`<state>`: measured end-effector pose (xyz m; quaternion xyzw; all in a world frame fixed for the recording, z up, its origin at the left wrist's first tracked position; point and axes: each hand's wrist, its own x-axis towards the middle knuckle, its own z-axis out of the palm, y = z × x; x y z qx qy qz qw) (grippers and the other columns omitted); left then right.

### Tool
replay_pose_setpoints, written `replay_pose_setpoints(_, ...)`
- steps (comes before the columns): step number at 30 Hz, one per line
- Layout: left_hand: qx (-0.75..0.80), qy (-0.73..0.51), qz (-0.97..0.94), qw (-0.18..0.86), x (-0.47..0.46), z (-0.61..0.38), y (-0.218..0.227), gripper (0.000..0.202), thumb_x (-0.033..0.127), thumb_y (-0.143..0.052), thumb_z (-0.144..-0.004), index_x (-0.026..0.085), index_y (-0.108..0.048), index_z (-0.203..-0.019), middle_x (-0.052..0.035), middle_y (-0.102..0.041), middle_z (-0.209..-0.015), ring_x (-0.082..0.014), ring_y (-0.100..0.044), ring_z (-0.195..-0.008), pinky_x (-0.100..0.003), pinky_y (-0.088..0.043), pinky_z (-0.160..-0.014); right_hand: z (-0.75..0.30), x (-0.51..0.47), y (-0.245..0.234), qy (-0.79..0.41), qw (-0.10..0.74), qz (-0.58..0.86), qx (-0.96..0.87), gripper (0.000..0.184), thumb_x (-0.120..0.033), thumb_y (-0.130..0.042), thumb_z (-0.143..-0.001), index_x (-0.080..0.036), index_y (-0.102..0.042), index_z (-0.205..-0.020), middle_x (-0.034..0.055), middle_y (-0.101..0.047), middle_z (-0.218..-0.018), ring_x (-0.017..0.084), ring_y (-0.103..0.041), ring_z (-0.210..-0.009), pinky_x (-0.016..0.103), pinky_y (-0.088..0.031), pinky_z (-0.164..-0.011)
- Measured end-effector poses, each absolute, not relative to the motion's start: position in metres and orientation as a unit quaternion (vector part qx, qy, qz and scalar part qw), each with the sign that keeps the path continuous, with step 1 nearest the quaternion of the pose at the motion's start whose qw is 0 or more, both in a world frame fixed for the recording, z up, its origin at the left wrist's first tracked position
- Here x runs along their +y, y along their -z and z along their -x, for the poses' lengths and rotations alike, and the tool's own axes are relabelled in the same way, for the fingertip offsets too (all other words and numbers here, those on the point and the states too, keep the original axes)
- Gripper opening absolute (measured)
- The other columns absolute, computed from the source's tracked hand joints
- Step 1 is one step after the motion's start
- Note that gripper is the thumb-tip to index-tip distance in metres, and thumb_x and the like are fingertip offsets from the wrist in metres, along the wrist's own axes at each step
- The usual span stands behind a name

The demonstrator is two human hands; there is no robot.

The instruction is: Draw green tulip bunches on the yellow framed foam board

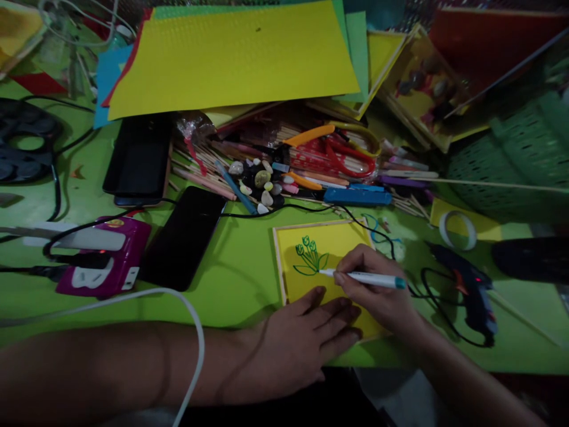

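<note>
A yellow card [345, 237] with a thin wooden frame lies on the green table near its front edge. On it is a green drawing of tulips [309, 254] with stems and leaves. My right hand [376, 290] grips a white felt-tip pen [373, 279] with a teal end, and the pen's tip meets the base of the drawn stems. Flat across the lower left of the card rests my left hand [306, 335], its fingers stretched out and nothing in it.
Right of the card lie a glue gun [471, 290] and a tape roll [457, 230]. Two phones [184, 237], a purple power strip [133, 255] and cables are on the left. Pebbles [262, 179], sticks and scissors [349, 160] crowd behind, below yellow sheets [231, 59]. A green basket [515, 160] stands right.
</note>
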<state>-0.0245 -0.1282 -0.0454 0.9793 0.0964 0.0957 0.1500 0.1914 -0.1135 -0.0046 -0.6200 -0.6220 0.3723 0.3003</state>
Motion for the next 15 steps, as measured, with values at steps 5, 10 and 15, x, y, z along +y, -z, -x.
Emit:
replay_pose_setpoints(5,0.091,-0.094,-0.98,0.149,-0.1266,0.0254,0.0433,0.082,0.056,-0.066,-0.094,0.018,-0.039,-0.161,-0.0083,-0.04,-0.169,-0.0268,-0.032,-0.156,-0.047,-0.024,-0.129,-0.1916,-0.1134,0.0048,-0.371,0.33,0.62,-0.607,0.011,-0.024,-0.07,-0.088,-0.023,-0.062,-0.081,-0.0022,-0.065,-0.066,0.014,-0.058,-0.054,0.024,-0.045,-0.049)
replay_pose_setpoints(10,0.089,-0.091,-0.981,0.149,-0.1251,0.0256,0.041,0.079,0.054,-0.065,-0.095,0.018,-0.039,-0.16,-0.0084,-0.04,-0.169,-0.0257,-0.033,-0.156,-0.047,-0.023,-0.129,-0.1924,-0.1123,0.0029,-0.356,0.366,0.636,-0.579,0.013,-0.025,-0.072,-0.086,-0.023,-0.061,-0.079,-0.0011,-0.063,-0.067,0.015,-0.057,-0.056,0.026,-0.046,-0.051)
replay_pose_setpoints(15,0.092,-0.084,-0.981,0.147,-0.1241,0.0248,0.0387,0.074,0.053,-0.061,-0.098,0.019,-0.04,-0.16,-0.0075,-0.039,-0.17,-0.0245,-0.035,-0.155,-0.046,-0.024,-0.129,-0.1954,-0.1105,0.0044,-0.362,0.374,0.65,-0.553,0.014,-0.027,-0.073,-0.086,-0.024,-0.061,-0.079,-0.0003,-0.062,-0.069,0.016,-0.058,-0.059,0.028,-0.045,-0.053)
